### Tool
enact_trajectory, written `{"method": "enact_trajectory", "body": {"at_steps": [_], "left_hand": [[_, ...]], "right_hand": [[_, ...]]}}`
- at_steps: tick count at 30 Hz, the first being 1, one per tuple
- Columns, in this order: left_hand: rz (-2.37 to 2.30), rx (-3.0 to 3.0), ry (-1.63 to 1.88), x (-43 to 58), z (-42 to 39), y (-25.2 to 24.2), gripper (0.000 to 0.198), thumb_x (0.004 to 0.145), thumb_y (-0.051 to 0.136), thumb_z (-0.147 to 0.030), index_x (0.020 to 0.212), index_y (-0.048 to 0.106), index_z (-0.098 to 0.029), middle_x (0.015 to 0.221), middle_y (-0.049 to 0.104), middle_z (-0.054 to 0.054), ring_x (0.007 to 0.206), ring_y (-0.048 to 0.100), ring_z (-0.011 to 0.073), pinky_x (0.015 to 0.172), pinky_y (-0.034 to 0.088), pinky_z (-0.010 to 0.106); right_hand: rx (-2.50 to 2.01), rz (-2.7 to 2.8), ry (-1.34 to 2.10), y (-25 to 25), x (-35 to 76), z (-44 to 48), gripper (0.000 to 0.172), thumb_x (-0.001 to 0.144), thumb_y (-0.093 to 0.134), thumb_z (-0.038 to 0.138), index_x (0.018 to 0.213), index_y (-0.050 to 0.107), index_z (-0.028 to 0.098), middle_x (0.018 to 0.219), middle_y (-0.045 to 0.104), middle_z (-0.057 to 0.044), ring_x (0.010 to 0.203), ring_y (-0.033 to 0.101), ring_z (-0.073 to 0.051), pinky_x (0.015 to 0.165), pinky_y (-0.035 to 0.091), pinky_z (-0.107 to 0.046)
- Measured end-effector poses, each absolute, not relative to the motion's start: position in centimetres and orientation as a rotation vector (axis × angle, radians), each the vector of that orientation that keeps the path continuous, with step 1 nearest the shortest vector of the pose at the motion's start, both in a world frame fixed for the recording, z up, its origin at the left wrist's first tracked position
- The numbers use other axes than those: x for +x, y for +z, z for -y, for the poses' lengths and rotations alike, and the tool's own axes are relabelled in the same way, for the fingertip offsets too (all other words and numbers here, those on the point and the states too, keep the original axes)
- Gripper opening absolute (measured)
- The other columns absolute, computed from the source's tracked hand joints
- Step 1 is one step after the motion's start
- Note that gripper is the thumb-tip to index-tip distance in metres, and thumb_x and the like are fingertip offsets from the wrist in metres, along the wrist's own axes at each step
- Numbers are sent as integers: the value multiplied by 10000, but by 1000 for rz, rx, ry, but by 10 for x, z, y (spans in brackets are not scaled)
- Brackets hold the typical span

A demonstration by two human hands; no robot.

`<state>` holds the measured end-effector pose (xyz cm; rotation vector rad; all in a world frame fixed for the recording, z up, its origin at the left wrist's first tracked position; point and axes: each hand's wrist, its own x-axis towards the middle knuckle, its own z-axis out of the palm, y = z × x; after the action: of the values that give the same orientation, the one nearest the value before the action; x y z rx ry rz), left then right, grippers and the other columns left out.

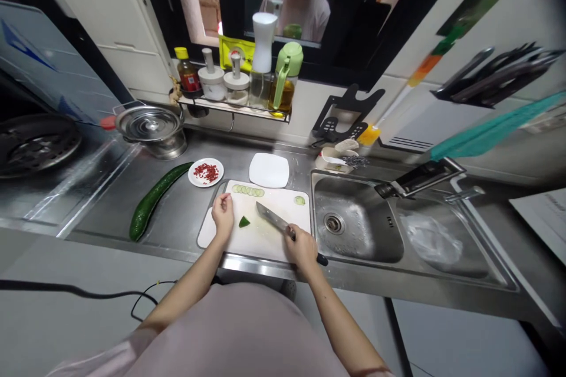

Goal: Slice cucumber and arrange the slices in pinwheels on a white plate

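Observation:
My right hand [304, 247] is wrapped round the black handle of a kitchen knife [270, 216]. Its blade points up and left over a white cutting board [265, 247]. Near the board's left edge is my left hand [223, 212], fingers curled in; whether anything is inside them is hidden. A small dark-green cucumber piece [244, 221] lies on the board between the hands. Along the board's far side runs a row of overlapping pale cucumber slices [247, 191]. A little pale-green cucumber heap [299, 200] sits at the far right corner.
Left of the board lie a long cucumber [159, 200] and a plate [192, 179] of chopped red bits. A white square plate [269, 169] stands behind. To the right is the sink [358, 241] with its faucet [420, 179]. A lidded steel pot [165, 144] is back left, below a condiment rack [247, 109].

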<state>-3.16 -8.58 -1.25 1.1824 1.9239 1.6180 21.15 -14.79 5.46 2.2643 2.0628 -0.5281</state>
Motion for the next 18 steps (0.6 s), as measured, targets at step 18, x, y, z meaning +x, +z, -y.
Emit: {"method": "enact_trajectory", "body": {"at_steps": [18], "left_hand": [[-1621, 1821, 1358, -22, 142, -40, 201, 908, 532, -310, 874, 701, -207, 904, 698, 59, 886, 644, 168, 847, 526, 345]], "right_hand": [[1700, -2253, -562, 90, 149, 155, 359, 990, 264, 293, 1123, 572, 168, 953, 707, -130, 930, 667, -234, 763, 433, -313]]}}
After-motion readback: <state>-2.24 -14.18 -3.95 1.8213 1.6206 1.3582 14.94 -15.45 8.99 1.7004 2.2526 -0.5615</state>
